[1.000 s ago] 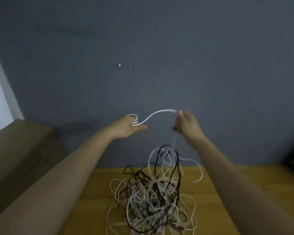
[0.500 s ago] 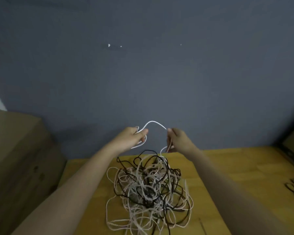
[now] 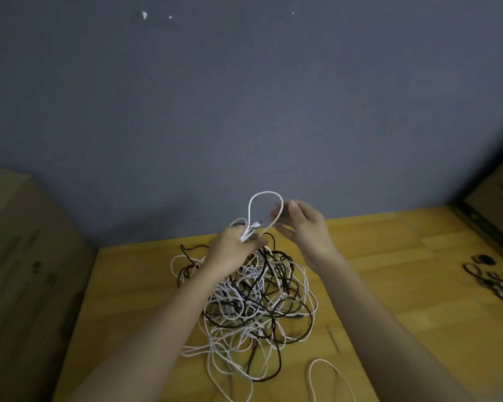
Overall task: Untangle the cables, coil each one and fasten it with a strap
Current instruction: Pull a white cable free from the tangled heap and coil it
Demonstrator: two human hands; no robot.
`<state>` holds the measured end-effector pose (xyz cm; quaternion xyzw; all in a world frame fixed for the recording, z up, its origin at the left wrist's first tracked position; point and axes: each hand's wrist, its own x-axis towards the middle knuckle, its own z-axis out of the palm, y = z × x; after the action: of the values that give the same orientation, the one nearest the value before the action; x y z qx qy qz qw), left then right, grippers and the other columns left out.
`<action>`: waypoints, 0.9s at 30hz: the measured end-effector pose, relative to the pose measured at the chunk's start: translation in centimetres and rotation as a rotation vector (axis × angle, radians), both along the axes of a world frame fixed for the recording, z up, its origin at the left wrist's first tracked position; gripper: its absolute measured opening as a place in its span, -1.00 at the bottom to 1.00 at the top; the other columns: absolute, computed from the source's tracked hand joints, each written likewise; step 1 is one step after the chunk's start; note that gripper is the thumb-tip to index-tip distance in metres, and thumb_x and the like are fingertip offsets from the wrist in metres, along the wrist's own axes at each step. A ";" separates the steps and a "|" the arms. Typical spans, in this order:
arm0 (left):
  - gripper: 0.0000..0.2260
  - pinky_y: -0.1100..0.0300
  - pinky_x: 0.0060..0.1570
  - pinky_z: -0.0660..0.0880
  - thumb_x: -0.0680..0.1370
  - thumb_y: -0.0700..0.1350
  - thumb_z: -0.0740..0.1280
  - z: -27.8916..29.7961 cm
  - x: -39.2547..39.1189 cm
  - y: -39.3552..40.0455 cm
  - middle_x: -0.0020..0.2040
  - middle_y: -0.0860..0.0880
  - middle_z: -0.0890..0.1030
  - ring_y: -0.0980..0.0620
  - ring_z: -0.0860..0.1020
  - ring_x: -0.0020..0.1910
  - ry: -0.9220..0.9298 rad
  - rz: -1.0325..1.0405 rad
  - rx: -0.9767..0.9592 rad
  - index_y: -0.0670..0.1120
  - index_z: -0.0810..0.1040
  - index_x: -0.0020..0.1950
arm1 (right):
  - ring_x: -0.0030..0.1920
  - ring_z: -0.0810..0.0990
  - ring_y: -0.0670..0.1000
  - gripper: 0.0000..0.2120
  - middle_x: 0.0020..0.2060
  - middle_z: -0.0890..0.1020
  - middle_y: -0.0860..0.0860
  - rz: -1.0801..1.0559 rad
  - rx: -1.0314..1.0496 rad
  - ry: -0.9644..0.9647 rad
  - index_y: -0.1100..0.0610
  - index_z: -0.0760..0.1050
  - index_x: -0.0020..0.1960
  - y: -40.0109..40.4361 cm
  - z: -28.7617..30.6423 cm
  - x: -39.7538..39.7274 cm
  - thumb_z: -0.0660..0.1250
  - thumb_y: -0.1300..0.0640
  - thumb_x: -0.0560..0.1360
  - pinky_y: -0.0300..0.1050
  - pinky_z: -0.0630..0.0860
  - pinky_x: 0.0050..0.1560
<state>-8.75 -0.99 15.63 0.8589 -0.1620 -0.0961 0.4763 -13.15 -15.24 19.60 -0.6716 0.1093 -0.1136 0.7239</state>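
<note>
A grey wall [image 3: 244, 97] fills the upper half of the view, and below it a wooden table [image 3: 418, 300] carries everything else. A brown box-like surface [image 3: 21, 256] stands at the left edge, and another lies at the far right.

On the middle of the table sits the tangle of cables [image 3: 259, 300], white and black strands looped through each other, with one loose white loop [image 3: 328, 378] trailing toward the near edge. Well apart to the right lies a small cluster of dark straps [image 3: 494, 280], blurred, none in use yet.

Above the far side of the pile, the left hand [image 3: 233, 250] has its grip curled round a bunch of turns of a white cable [image 3: 263, 198], which rises from the fist in a single loop. The right hand [image 3: 305, 227] is just beside that loop, fingers relaxed and spread; the strand runs past its fingertips [image 3: 292, 205], but whether they pinch it I cannot tell.

The step in hand looks like coiling this white cable while it is drawn from the pile. To do it well, each new turn should match the loop's size and be laid into the left fist, and the tail should be fed out gently rather than pulled, since a hard pull would probably tighten the snarl below.
</note>
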 end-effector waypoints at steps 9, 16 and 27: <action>-0.86 0.27 0.07 0.30 0.53 -0.05 0.39 1.5 0.9 -0.8 0.43 -0.11 0.40 -0.02 0.39 0.38 0.074 0.072 -0.151 -0.11 0.58 -0.06 | -0.08 0.61 0.02 -0.82 -0.03 0.67 -0.02 0.050 -0.869 0.030 0.07 0.64 0.06 0.0 -5.9 -1.1 0.36 0.04 0.53 -0.07 0.50 -0.09; -0.82 0.45 -0.39 0.33 0.51 -0.18 0.41 4.0 3.6 -1.2 -0.15 -0.18 0.60 0.14 0.52 -0.30 -0.008 0.205 -0.265 -0.31 0.60 -0.06 | -0.25 0.59 -0.11 -0.91 -0.23 0.68 0.01 -0.024 -0.527 0.091 0.19 0.64 -0.08 -1.3 -3.1 2.0 0.48 0.20 0.42 -0.20 0.50 -0.13; -0.70 0.17 -0.12 0.47 0.43 -0.08 0.46 16.1 9.1 -3.5 -0.28 -0.03 0.51 0.05 0.48 -0.28 -0.284 0.250 -0.450 -0.33 0.54 -0.14 | -0.45 0.52 -0.01 -0.91 -0.29 0.62 0.13 -0.108 -0.276 0.000 0.19 0.51 -0.15 -3.6 5.8 6.8 0.36 0.22 0.53 -0.15 0.54 -0.42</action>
<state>0.35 -4.50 31.78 0.7497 -0.1370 0.1229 0.6357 -6.38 -18.85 25.36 -0.7579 0.1284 -0.1663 0.6176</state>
